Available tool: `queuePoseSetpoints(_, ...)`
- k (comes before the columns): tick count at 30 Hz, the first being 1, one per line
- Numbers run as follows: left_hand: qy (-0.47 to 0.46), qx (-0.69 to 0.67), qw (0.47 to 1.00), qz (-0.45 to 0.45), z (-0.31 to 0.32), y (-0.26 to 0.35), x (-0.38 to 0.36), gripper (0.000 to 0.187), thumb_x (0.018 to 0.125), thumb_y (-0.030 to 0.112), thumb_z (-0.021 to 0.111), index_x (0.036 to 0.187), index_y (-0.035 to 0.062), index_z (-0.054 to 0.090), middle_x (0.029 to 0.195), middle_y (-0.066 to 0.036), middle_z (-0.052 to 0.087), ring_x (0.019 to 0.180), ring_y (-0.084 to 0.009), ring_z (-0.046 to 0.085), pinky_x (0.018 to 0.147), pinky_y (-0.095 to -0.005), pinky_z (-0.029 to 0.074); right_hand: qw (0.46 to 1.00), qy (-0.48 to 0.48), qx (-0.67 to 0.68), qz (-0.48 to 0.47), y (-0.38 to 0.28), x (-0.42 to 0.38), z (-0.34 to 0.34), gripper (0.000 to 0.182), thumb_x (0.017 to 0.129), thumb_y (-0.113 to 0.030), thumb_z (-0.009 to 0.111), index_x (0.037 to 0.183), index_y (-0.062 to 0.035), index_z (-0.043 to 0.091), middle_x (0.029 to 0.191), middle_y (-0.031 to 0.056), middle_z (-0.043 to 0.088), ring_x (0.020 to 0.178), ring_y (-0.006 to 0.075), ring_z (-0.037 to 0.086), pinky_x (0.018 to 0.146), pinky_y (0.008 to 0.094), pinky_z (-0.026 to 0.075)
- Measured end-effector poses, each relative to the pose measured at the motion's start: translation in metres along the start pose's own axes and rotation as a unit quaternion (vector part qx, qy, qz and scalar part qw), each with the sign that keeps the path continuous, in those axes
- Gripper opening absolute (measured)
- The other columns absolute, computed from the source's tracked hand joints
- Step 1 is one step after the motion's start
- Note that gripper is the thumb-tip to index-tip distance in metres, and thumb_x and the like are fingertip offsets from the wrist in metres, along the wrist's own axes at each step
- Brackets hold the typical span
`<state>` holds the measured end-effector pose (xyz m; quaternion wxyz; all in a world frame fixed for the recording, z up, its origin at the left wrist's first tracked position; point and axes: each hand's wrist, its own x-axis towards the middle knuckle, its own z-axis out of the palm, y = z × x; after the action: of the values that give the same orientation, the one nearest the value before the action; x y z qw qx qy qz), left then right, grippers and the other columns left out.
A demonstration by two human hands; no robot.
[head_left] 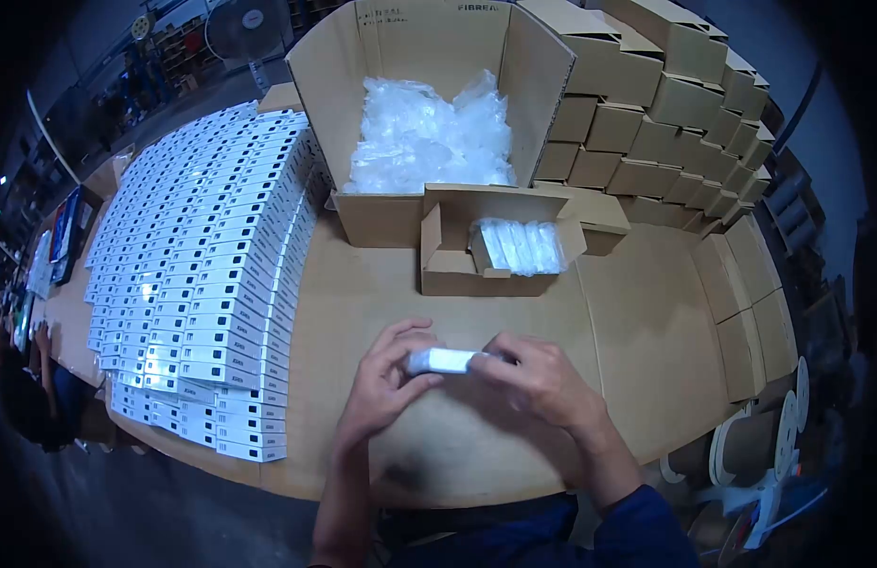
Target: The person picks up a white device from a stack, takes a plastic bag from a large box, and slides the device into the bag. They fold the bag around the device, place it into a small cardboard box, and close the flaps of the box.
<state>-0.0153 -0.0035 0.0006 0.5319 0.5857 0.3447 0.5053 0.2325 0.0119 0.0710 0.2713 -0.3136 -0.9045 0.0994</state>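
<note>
A small white box (450, 361), with what looks like clear plastic at its left end, is held level above the table's front half. My left hand (389, 377) is closed around its left end, thumb in front and fingers behind. At the other end, my right hand (533, 377) pinches the box between thumb and fingers; its curled fingers hide that end. Beyond my hands stands an open cardboard carton (495, 283) with a row of plastic-wrapped white boxes (520, 247) in its right part.
Stacked white boxes (202, 312) line the left side. A large open carton (381, 220) of clear plastic bags (429, 137) stands at the back. Brown cartons (637, 133) are piled back right, with more along the right edge (746, 312). Spools (755, 440) stand lower right. Another person's hand (43, 339) shows far left.
</note>
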Motion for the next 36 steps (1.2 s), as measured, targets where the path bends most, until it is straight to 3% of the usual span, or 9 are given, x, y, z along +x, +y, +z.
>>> queuePoseSetpoints(2, 0.048, -0.014, 0.997, -0.052, -0.002, 0.002, 0.008, 0.080, 0.084, 0.000, 0.080, 0.154, 0.0029, 0.041, 0.148, -0.015, 0.045, 0.136, -0.0284, 0.050, 0.108, -0.0448, 0.050, 0.997, 0.062, -0.010, 0.035, 0.010, 0.009, -0.004, 0.019, 0.086, -0.006, 0.075, 0.103, -0.0110, 0.068, 0.088, 0.0093, 0.061, 0.069, 0.0288, 0.065, 0.062, 0.0415, 0.055)
queuePoseSetpoints(4, 0.073, 0.310, 0.948, 0.004, -0.005, 0.012, 0.021, 0.081, 0.086, 0.007, 0.080, 0.156, 0.0080, 0.040, 0.147, -0.017, 0.045, 0.136, -0.0314, 0.050, 0.108, -0.0454, 0.050, 0.985, 0.156, -0.022, 0.073, 0.021, 0.021, -0.005, 0.019, 0.085, -0.003, 0.077, 0.101, -0.0085, 0.067, 0.087, 0.0099, 0.061, 0.067, 0.0278, 0.064, 0.058, 0.0404, 0.054)
queuePoseSetpoints(5, 0.070, 0.372, 0.925, 0.036, -0.007, 0.005, 0.026, 0.082, 0.087, 0.013, 0.079, 0.158, 0.0150, 0.039, 0.145, -0.019, 0.047, 0.133, -0.0360, 0.051, 0.109, -0.0460, 0.049, 0.976, 0.198, -0.033, 0.085, 0.027, 0.029, -0.006, 0.018, 0.085, -0.002, 0.078, 0.098, -0.0067, 0.067, 0.086, 0.0100, 0.061, 0.066, 0.0271, 0.064, 0.056, 0.0400, 0.054)
queuePoseSetpoints(8, 0.041, 0.513, 0.857, 0.034, -0.008, -0.004, 0.039, 0.083, 0.086, 0.015, 0.079, 0.159, 0.0181, 0.039, 0.142, -0.018, 0.050, 0.130, -0.0375, 0.052, 0.110, -0.0459, 0.046, 0.950, 0.281, -0.047, 0.125, 0.040, 0.050, 0.004, 0.016, 0.086, -0.001, 0.079, 0.093, -0.0030, 0.064, 0.083, 0.0102, 0.060, 0.063, 0.0257, 0.061, 0.054, 0.0402, 0.051)
queuePoseSetpoints(11, 0.047, 0.545, 0.835, 0.057, -0.009, -0.018, 0.050, 0.083, 0.086, 0.018, 0.079, 0.159, 0.0237, 0.040, 0.137, -0.016, 0.053, 0.124, -0.0353, 0.054, 0.108, -0.0476, 0.044, 0.940, 0.313, -0.081, 0.109, 0.052, 0.061, 0.023, 0.015, 0.087, -0.001, 0.077, 0.092, -0.0026, 0.064, 0.083, 0.0110, 0.059, 0.062, 0.0270, 0.060, 0.053, 0.0413, 0.050)
queuePoseSetpoints(23, 0.054, 0.573, 0.816, 0.065, -0.014, -0.028, 0.052, 0.082, 0.086, 0.021, 0.079, 0.159, 0.0263, 0.042, 0.127, -0.010, 0.059, 0.116, -0.0297, 0.058, 0.101, -0.0446, 0.046, 0.938, 0.243, -0.127, 0.212, 0.082, 0.064, 0.066, 0.017, 0.090, -0.012, 0.076, 0.092, -0.0026, 0.062, 0.086, 0.0158, 0.063, 0.070, 0.0385, 0.067, 0.059, 0.0478, 0.054)
queuePoseSetpoints(32, 0.065, 0.580, 0.812, 0.028, -0.012, -0.031, 0.049, 0.088, 0.084, 0.023, 0.081, 0.160, 0.0320, 0.039, 0.121, -0.003, 0.061, 0.110, -0.0239, 0.059, 0.090, -0.0420, 0.047, 0.910, 0.156, -0.207, 0.324, 0.083, 0.080, 0.078, 0.015, 0.083, -0.008, 0.078, 0.088, -0.0008, 0.066, 0.087, 0.0172, 0.064, 0.074, 0.0417, 0.068, 0.064, 0.0515, 0.055)
queuePoseSetpoints(33, 0.063, 0.580, 0.812, 0.025, -0.012, -0.030, 0.048, 0.088, 0.084, 0.023, 0.081, 0.160, 0.0319, 0.039, 0.121, -0.003, 0.062, 0.109, -0.0241, 0.059, 0.090, -0.0421, 0.047, 0.911, 0.132, -0.213, 0.327, 0.080, 0.081, 0.077, 0.010, 0.086, -0.006, 0.068, 0.094, -0.0009, 0.067, 0.100, 0.0202, 0.065, 0.074, 0.0439, 0.071, 0.064, 0.0542, 0.057)
queuePoseSetpoints(36, 0.054, 0.582, 0.811, 0.016, -0.012, -0.026, 0.049, 0.086, 0.085, 0.024, 0.080, 0.161, 0.0312, 0.038, 0.122, -0.005, 0.062, 0.109, -0.0254, 0.060, 0.091, -0.0426, 0.047, 0.907, 0.108, -0.222, 0.340, 0.080, 0.080, 0.078, 0.008, 0.088, -0.008, 0.069, 0.092, -0.0013, 0.068, 0.103, 0.0195, 0.066, 0.075, 0.0431, 0.071, 0.065, 0.0545, 0.057)
